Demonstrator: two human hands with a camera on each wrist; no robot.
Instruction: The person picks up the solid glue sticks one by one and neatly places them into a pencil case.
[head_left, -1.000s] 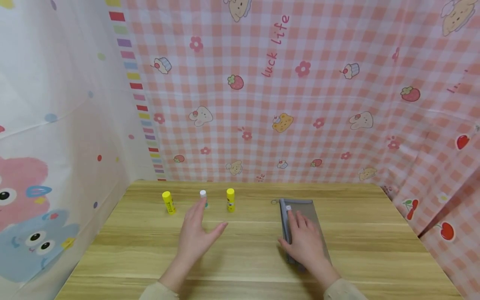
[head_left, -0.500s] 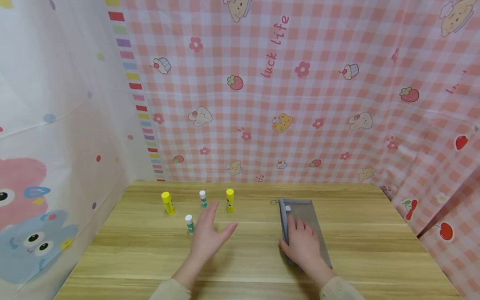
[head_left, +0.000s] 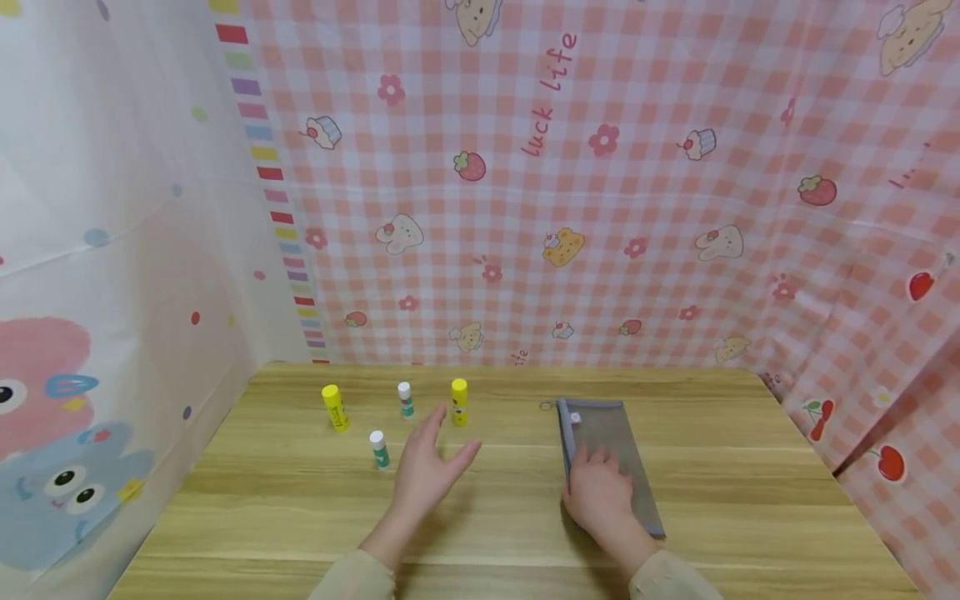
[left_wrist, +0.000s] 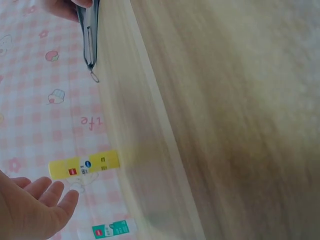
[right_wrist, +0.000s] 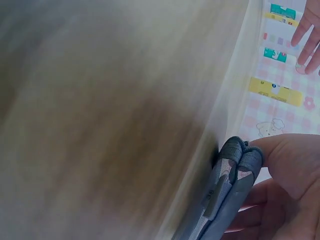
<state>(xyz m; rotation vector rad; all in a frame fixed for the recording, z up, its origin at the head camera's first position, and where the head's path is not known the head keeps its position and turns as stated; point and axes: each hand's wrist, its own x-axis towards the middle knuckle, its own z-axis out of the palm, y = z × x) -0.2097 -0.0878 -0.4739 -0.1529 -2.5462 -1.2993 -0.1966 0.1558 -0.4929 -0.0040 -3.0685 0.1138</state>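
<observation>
A grey mesh zip pouch [head_left: 622, 437] lies flat on the table's right half, its zipper along the left edge. My right hand [head_left: 602, 492] grips its near left part, thumb at the zipper edge and fingers over the top. In the right wrist view, the thumb meets the zipper end [right_wrist: 240, 155]. My left hand [head_left: 423, 475] is held above the table with fingers apart, holding nothing. Near it stand a yellow glue stick [head_left: 460, 402], a white-capped green glue stick [head_left: 406, 401] and another green one [head_left: 379, 450]. A second yellow glue stick [head_left: 335, 408] stands farther left.
The wooden table [head_left: 720, 467] ends at a pink checked cloth [head_left: 517, 208] hanging behind it. A white cartoon-print cloth [head_left: 135, 275] hangs at the left. A small ring [head_left: 546, 406] sticks out from the pouch's far left corner.
My left hand has moved right and nearer, uncovering the front green glue stick. My right hand has slid towards me along the pouch, its fingers curling more. The pouch stays in place.
</observation>
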